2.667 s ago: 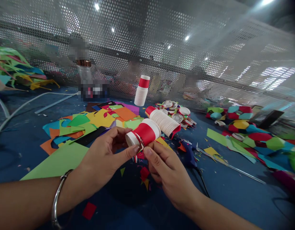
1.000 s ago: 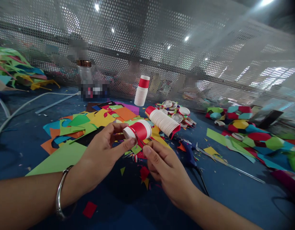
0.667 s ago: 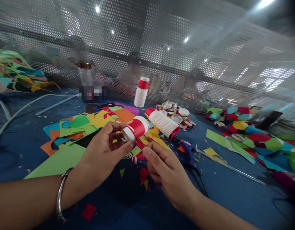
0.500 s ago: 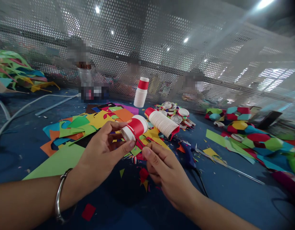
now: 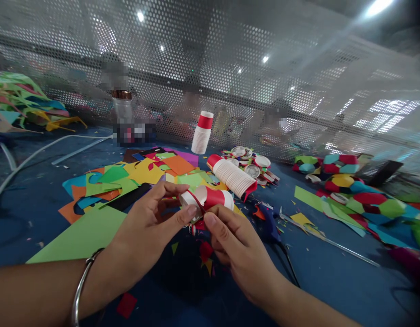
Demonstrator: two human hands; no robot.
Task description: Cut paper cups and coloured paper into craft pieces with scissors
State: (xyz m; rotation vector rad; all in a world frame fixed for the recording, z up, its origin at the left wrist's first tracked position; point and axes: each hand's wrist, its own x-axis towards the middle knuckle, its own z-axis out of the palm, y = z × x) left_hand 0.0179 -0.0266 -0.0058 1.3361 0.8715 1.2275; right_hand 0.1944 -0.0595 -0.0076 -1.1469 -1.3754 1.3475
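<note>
My left hand (image 5: 162, 213) has its thumb and fingers closed around the white end of a red-and-white paper cup (image 5: 187, 200). A narrow red paper strip (image 5: 196, 200) curls off the cup at that end. My right hand (image 5: 230, 231) pinches the strip's lower end between thumb and forefinger, close to my left thumb. Just beyond my right fingers, the cup's red-banded section (image 5: 216, 198) lies at an angle to the white end and looks parted from it. My fingers hide part of the join.
Behind are a lying cup stack (image 5: 233, 175) and a standing cup stack (image 5: 202, 134). Coloured paper (image 5: 145, 170) spreads at left. A blue glue gun (image 5: 269, 222), scissors (image 5: 298, 222) and cut cup bottoms (image 5: 252, 170) lie right. Multicoloured paper shapes (image 5: 369, 202) sit far right.
The cup's white end and red-banded section have come apart at an angle, with the red section shifted right and down. The strip is pulled tighter near my left thumb.
</note>
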